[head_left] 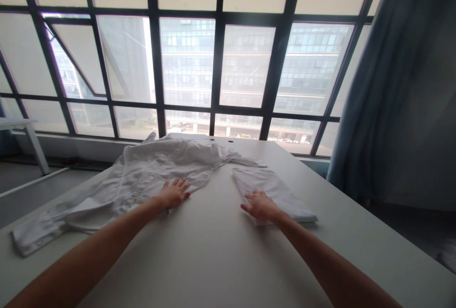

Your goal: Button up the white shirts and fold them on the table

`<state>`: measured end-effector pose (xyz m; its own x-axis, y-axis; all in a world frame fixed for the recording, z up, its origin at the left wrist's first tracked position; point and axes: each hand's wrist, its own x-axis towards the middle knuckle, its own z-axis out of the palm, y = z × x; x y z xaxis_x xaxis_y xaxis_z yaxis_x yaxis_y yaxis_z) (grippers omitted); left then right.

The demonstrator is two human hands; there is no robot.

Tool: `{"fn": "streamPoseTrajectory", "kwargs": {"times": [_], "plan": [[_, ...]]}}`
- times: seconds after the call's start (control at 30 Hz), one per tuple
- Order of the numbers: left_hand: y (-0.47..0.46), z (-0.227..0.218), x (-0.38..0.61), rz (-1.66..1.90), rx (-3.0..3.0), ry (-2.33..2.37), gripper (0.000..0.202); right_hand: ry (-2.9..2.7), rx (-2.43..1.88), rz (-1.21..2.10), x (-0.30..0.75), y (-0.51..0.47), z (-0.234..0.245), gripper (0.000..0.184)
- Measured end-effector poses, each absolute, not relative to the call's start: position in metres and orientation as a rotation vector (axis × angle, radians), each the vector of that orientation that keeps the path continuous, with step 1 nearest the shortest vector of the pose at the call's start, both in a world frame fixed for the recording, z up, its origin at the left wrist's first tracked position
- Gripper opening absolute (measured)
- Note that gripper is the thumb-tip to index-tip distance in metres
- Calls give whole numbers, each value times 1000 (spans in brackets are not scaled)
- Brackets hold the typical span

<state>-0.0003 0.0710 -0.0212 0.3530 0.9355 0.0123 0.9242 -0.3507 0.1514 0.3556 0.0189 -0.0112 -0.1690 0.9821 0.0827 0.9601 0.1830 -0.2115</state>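
A rumpled white shirt [142, 175] lies spread over the left and far part of a white table [213, 251]. My left hand [174, 193] rests flat on the shirt's near edge, fingers stretched out. To the right lies a folded white cloth [281, 189], long and narrow. My right hand [260, 205] lies palm down on its near left corner, fingers spread. One sleeve of the shirt [245, 160] reaches toward the folded cloth.
A large window with a dark frame [217, 75] fills the wall behind the table. A blue curtain [399, 89] hangs at the right. Part of another white table [21, 127] shows at the far left. Grey floor lies on both sides.
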Motion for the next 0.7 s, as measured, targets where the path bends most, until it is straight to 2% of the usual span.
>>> {"fn": "streamPoseTrajectory", "kwargs": {"times": [0.1, 0.2, 0.3, 0.37, 0.5, 0.6, 0.7], "plan": [[53, -14, 23, 184, 2439, 1739, 54, -2311, -1623, 397, 332, 3, 3, 42], [33, -10, 50, 225, 2450, 1623, 54, -2107, -1820, 171, 342, -3, 8, 42], [20, -17, 68, 302, 2458, 1583, 54, -1981, -2025, 30, 360, -4, 2, 51], [18, -25, 72, 409, 2443, 1620, 55, -1994, -1978, 133, 367, -3, -4, 48], [24, -32, 67, 648, 2371, 1614, 58, -2020, -1595, 509, 362, 2, -10, 35], [26, -25, 59, 756, 2359, 1652, 50, -1903, -1551, 697, 355, 5, -12, 39], [23, -17, 54, 789, 2419, 1729, 31, -1774, -1717, 558, 351, 6, -15, 52]]}}
